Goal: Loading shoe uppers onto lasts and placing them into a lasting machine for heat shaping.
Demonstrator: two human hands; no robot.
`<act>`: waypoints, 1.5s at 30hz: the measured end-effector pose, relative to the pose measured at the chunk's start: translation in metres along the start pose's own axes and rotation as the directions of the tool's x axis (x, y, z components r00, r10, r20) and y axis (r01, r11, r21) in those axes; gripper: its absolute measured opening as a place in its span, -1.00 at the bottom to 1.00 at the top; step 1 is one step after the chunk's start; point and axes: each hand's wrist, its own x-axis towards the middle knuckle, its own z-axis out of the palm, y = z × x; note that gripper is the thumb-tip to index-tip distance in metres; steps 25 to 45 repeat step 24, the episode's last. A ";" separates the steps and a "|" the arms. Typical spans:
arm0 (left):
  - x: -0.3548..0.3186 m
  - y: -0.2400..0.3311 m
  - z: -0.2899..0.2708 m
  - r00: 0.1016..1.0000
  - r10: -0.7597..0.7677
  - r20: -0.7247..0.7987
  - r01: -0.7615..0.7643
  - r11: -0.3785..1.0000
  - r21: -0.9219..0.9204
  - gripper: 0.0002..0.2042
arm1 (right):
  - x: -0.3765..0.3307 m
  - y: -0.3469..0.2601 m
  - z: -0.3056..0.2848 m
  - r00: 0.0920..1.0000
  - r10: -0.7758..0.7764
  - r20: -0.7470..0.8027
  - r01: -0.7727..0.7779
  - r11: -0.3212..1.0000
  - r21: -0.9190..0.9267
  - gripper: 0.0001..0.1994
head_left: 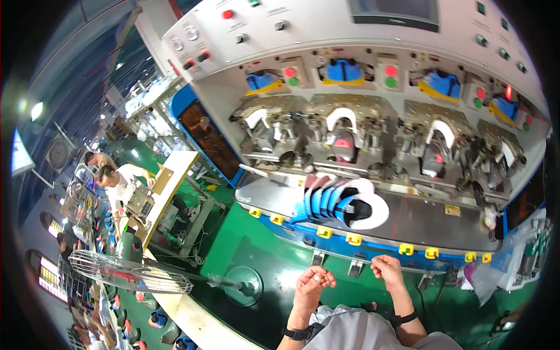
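Note:
My left hand is in front of my body with its fingers curled in; a small pale spot shows at the fingers, too small to name. Level with it, my right hand has thumb and fingertips drawn together. Whether anything is pinched in either hand I cannot make out. Both hands are apart from the machine, short of its front edge. Beyond them, a row of blue, white and black shoe uppers lies nested together on the metal ledge of a large shoe-making machine.
Several stations with white curved pads line the machine, below blue-and-yellow parts and red and green buttons. Yellow fittings run along its front edge. At left are a caged fan, a wooden-topped bench and a person.

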 end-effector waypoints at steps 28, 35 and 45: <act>0.096 0.189 -0.168 0.891 0.362 -0.274 -0.335 0.931 0.141 -0.78 | 0.303 -0.355 0.415 0.248 -0.913 0.325 0.835 0.032 -0.549 -0.64; 0.096 0.189 -0.168 0.891 0.362 -0.274 -0.335 0.931 0.141 -0.78 | 0.303 -0.355 0.415 0.248 -0.913 0.325 0.835 0.032 -0.549 -0.64; 0.096 0.189 -0.168 0.891 0.362 -0.274 -0.335 0.931 0.141 -0.78 | 0.303 -0.355 0.415 0.248 -0.913 0.325 0.835 0.032 -0.549 -0.64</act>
